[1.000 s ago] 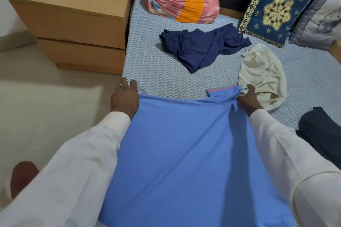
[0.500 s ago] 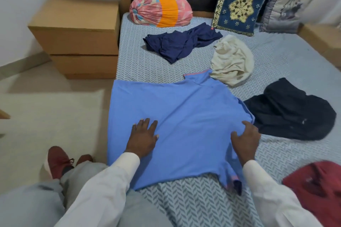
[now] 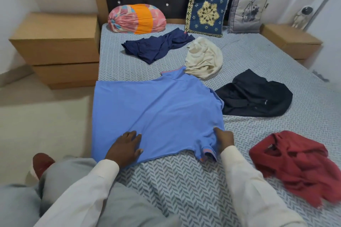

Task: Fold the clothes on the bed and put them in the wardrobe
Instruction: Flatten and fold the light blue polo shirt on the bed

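Blue shirt (image 3: 156, 108) spread flat on the bed (image 3: 184, 180), collar toward 12 o'clock. Left hand (image 3: 127, 147) lies flat at 7 o'clock, fingers spread, pinning the hem. Right hand (image 3: 224, 139) curls onto the sleeve side at 4 o'clock, probably to start the fold.

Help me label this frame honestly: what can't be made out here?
The wardrobe: outside the head view altogether.
The right hand: its fingertips are tucked under the hand and the edge of the blue shirt, so its grip is unclear.
The red garment and the black garment: crumpled, so their type can't be told.
The figurine on the far bedside table: too small and blurred.
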Demonstrator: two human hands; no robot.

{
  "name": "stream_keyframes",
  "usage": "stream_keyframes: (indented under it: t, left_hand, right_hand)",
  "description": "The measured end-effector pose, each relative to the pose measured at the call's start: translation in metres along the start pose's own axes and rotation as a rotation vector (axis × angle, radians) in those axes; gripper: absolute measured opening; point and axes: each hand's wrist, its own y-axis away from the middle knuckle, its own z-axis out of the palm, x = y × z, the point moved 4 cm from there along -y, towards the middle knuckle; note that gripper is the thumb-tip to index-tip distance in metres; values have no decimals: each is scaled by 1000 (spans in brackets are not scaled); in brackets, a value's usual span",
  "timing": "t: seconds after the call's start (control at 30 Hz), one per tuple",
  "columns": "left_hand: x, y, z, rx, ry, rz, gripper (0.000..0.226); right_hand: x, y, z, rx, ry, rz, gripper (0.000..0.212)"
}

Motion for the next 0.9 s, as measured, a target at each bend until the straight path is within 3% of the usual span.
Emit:
stream_keyframes:
  t: [0.07,0.13,0.2,0.27,0.3,0.4,0.47,0.53,0.63,0.7,0.77,0.83,0.9]
  left_hand:
    - [-3,5,3,-48,-12,-17,72]
    - [-8,9,6,-102,-25,-30,70]
    - [-11,13,7,-135,-28,-38,73]
    - [-12,16,6,-157,-35,-35,76]
    - [-12,18,5,-160,-34,-31,78]
    - [-13,23,4,-123,-35,-9,83]
    - [-13,26,1,-53,-45,29,83]
    - [-12,31,1,-46,-39,71,77]
    - [-13,39,1,-97,-101,78,59]
    - [-13,45,-3,-120,-118,62,49]
    - [-15,53,-5,-163,-148,34,44]
    - [-19,61,-4,-183,-201,-21,43]
    - [-24,67,-2,-195,-231,-81,44]
  right_hand:
    - [-1,-1,-13,7,11,-25,50]
    - [-2,0,-29,92,-62,-24,39]
    - [3,-7,-32,60,-51,-21,47]
    - [30,-53,-26,42,-7,25,78]
    - [34,-54,-23,40,-5,52,82]
    - [28,-33,-29,88,9,30,47]
    - [19,4,-34,35,-122,50,62]
    - [28,17,-28,-161,-195,127,64]
    - [28,40,-17,-347,54,154,51]
    - [25,43,-17,-388,214,80,45]
    - [21,36,-25,-329,301,9,41]
    - [14,30,-34,-237,373,-67,55]
    - [7,32,-40,-124,628,-177,69]
